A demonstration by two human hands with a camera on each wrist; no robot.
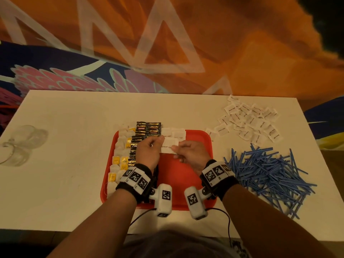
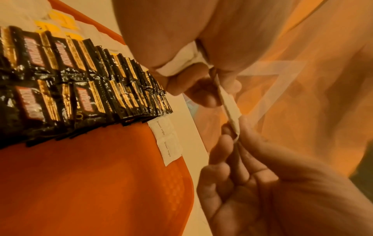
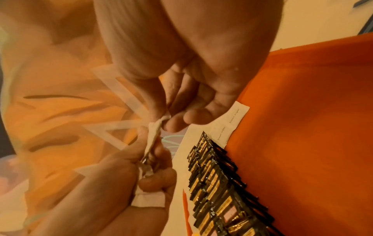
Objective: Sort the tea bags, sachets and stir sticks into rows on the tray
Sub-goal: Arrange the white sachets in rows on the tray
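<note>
A white table [image 1: 74, 127] filled the lower half of the head view, and on it, near the front edge, sat a red tray [image 1: 188, 175]. To the right of the tray lay a loose heap of blue stir sticks [image 1: 268, 175], and beyond that, toward the far right corner, a scatter of white sugar sachets [image 1: 249, 121]. On the tray's left side the tea bags [image 1: 119, 161] (white, with yellow tags) ran in a column along the rim, and just beside them stood overlapping rows of black and gold coffee sachets [image 1: 147, 129]. Two brown sugar sachets [image 1: 173, 133] lay flat side by side at the tray's far edge, touching the coffee row. Above the tray's middle, the left hand [image 1: 147, 153] and the right hand [image 1: 191, 155] each pinched an end of one held sachet [image 1: 168, 147], fingers curled round it. Crumpled clear plastic [image 1: 20, 144] rested at the table's left edge.
</note>
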